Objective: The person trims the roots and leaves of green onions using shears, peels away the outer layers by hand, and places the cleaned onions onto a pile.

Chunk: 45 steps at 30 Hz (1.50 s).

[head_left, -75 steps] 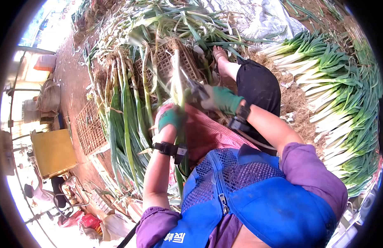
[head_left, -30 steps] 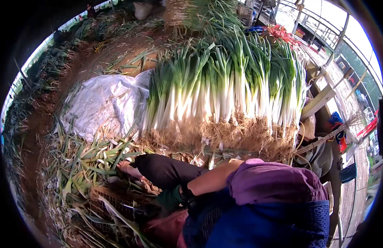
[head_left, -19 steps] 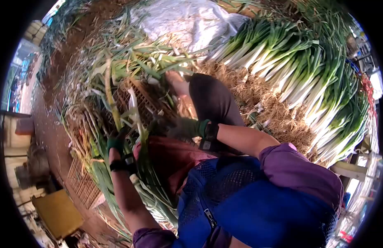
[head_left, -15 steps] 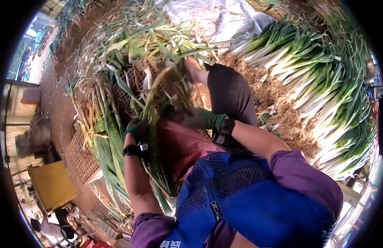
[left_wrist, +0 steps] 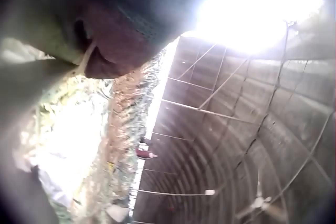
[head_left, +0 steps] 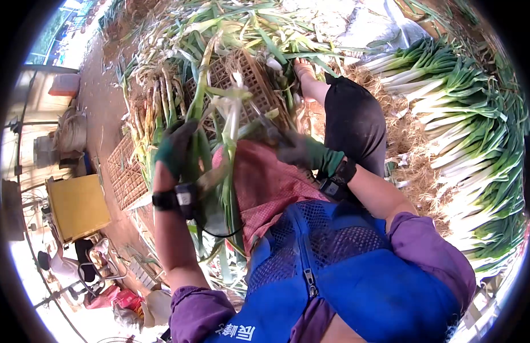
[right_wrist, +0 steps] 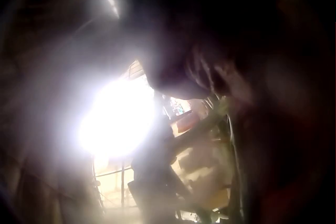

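In the head view my gloved left hand [head_left: 178, 148] is beside an upright leek stalk [head_left: 203, 86]. The left wrist view shows the fingers [left_wrist: 115, 56] of that hand gripping a leek, a pale strip at their tips. Between my hands stands a leek with a white stem [head_left: 233, 117], blurred leaves around it. My gloved right hand [head_left: 305, 151] grips a dark metal tool [head_left: 268, 124], its thin end towards the white stem. The right wrist view is mostly dark and glaring, so little of the hand's work shows there.
Untrimmed leeks [head_left: 156, 108] lie at the left by a plastic crate [head_left: 124, 177]; another crate [head_left: 256, 86] is ahead, among loose leaves. A pink cloth [head_left: 265, 177] covers the lap. A foot [head_left: 305, 74] is beyond it. Rows of leeks [head_left: 453, 114] lie at the right.
The view has swung right towards the leek rows, then back. Since half a second ago the white-stemmed leek has come upright between my hands, and the tool has come into clearer sight.
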### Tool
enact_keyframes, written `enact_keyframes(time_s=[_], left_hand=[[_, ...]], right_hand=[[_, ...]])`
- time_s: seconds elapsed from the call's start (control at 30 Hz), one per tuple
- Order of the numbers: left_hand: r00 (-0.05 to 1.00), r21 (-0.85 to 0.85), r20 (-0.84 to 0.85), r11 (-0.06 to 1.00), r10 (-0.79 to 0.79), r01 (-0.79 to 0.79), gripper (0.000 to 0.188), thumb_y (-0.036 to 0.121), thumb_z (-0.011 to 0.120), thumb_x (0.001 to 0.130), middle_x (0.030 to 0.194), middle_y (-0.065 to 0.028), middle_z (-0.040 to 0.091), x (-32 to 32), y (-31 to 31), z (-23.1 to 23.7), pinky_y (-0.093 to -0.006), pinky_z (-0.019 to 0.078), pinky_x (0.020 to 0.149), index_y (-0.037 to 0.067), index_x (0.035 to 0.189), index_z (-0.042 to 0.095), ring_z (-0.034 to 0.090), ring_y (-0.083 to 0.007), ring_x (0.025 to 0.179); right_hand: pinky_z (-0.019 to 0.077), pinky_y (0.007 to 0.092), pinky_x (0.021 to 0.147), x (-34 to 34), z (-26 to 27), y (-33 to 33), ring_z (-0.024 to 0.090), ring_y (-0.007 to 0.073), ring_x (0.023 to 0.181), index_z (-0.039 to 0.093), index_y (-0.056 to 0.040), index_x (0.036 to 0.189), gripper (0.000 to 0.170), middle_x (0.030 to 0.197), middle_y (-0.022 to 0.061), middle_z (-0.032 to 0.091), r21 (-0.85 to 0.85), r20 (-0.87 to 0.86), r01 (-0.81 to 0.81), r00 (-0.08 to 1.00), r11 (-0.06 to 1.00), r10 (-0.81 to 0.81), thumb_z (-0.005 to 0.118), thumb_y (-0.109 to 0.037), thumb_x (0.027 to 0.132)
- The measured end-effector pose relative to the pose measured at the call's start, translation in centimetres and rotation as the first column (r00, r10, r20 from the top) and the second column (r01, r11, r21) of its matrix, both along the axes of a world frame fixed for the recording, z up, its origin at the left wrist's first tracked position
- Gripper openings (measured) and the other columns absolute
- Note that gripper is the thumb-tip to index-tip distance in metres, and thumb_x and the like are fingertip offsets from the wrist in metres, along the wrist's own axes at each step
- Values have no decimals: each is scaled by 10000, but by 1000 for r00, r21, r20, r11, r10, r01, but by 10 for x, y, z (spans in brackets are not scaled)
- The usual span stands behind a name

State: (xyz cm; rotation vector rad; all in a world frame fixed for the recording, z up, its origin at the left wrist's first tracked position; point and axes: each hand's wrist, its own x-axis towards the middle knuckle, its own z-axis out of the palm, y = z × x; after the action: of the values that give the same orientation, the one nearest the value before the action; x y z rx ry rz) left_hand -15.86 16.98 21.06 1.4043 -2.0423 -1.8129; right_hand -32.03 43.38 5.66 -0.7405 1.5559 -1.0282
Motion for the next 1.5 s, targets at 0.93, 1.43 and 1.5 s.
enact_keyframes(time_s=[0.93, 1.43, 1.5], left_hand=[[944, -92, -155, 956, -290, 278, 240, 127, 626, 871, 961, -125, 706, 24, 13, -168, -327, 537, 755, 30, 1080, 691, 686, -238, 860], [813, -280, -209, 830, -543, 482, 202, 177, 627, 898, 884, -63, 685, 56, 56, -146, -275, 523, 700, 50, 1038, 698, 650, -188, 760], [780, -452, -38, 707, -624, 544, 229, 218, 623, 900, 835, -58, 678, 54, 59, -138, -274, 519, 674, 41, 1025, 698, 640, -174, 733]], right_hand=[[504, 440, 845, 19, 44, -39, 665, 397, 946, 558, 7, 1148, 593, 979, 269, 671, 1, -363, -119, 925, 993, 112, 649, -443, 773], [522, 400, 751, -27, -15, -121, 675, 324, 829, 602, -33, 1162, 596, 963, 230, 691, 35, -634, -267, 739, 963, 228, 627, -499, 791], [520, 395, 741, -25, -2, -120, 674, 318, 818, 607, -17, 1146, 601, 949, 237, 689, 43, -607, -220, 769, 974, 201, 616, -507, 798]])
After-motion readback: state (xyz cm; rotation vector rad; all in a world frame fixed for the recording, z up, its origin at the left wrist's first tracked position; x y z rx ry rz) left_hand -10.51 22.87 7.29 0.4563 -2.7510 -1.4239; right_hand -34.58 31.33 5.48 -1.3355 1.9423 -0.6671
